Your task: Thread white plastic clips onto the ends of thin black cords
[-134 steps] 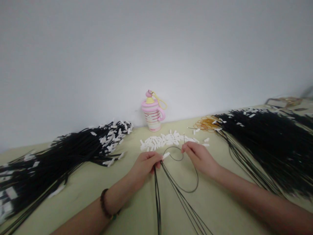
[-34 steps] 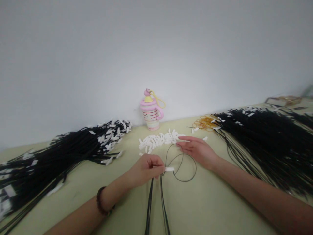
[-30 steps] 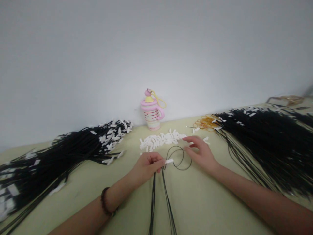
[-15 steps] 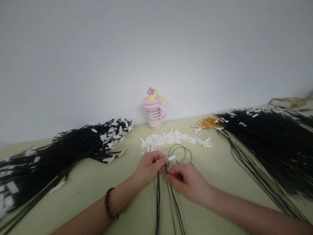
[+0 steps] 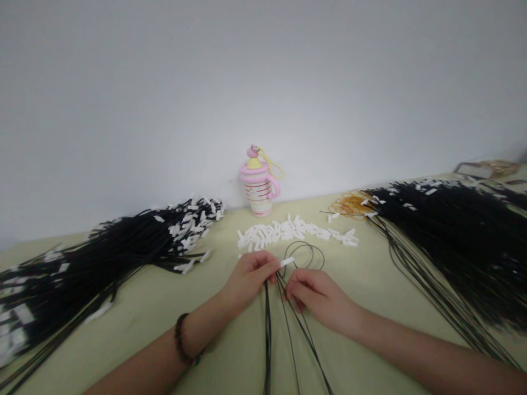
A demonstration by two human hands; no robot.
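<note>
My left hand pinches a small white plastic piece together with the tops of thin black cords, which hang down toward the table's near edge. To its right, the fingers of my right hand are closed on one or more of the black cords just below the white piece. Thin cord loops curl above my right hand. How the cord passes through or around the white piece is too small to tell.
Behind my hands lies a pile of white pieces. A pink-and-white cup stands against the wall. Bundles of black cords with white pieces lie left and right. An orange thread coil lies beside the right bundle.
My right hand has shifted slightly up and right, spreading the cords below it apart. The white piece tilts more upward. My left hand keeps its pinch.
</note>
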